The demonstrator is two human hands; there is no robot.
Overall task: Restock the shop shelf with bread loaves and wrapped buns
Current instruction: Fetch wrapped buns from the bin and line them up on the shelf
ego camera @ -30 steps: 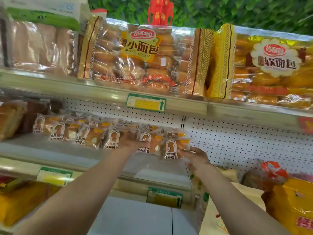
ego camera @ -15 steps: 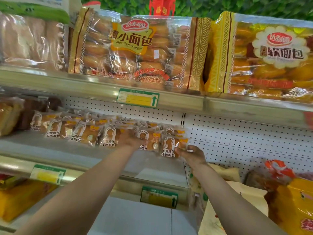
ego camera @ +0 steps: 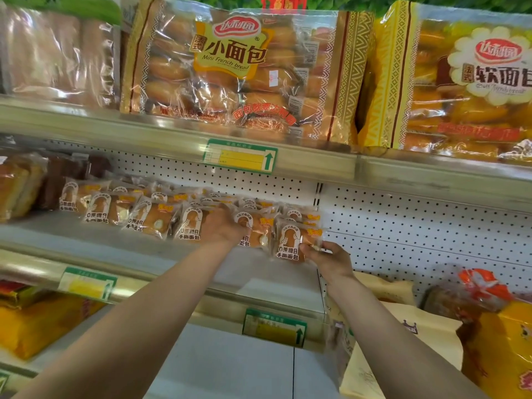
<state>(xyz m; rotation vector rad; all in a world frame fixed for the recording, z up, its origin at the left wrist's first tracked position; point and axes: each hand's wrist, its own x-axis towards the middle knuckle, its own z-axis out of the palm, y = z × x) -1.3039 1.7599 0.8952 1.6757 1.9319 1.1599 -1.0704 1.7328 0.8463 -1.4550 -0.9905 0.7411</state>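
The middle shelf [ego camera: 86,240] serves as the reference point. A row of wrapped buns [ego camera: 149,220] runs along it from its left portion toward its right end, each packet leaning back on the one behind with the printed face outward, presumably so labels read from the aisle.

The person's left hand [ego camera: 223,228] rests palm-down on the packets near the right end of that row. Its fingers lie spread and fairly flat over the wrappers and do not appear closed around any one packet; the likely purpose is to brace the row so it does not slide or topple while the end packet is seated.

The right hand [ego camera: 325,256] is at the extreme right end of the row, just above the shelf surface. Its thumb and fingertips [ego camera: 306,248] pinch the lower right corner of the end bun packet [ego camera: 290,240], with the rest of the hand curled below. A corner grip keeps the label unobstructed and allows the packet to be tilted into line with its neighbours.

Above the middle shelf stands a large bag of mini French bread [ego camera: 230,73], upright and front-facing. Below and right of the shelf's end sits a paper bag [ego camera: 403,326], possibly the supply source; its contents cannot be made out.
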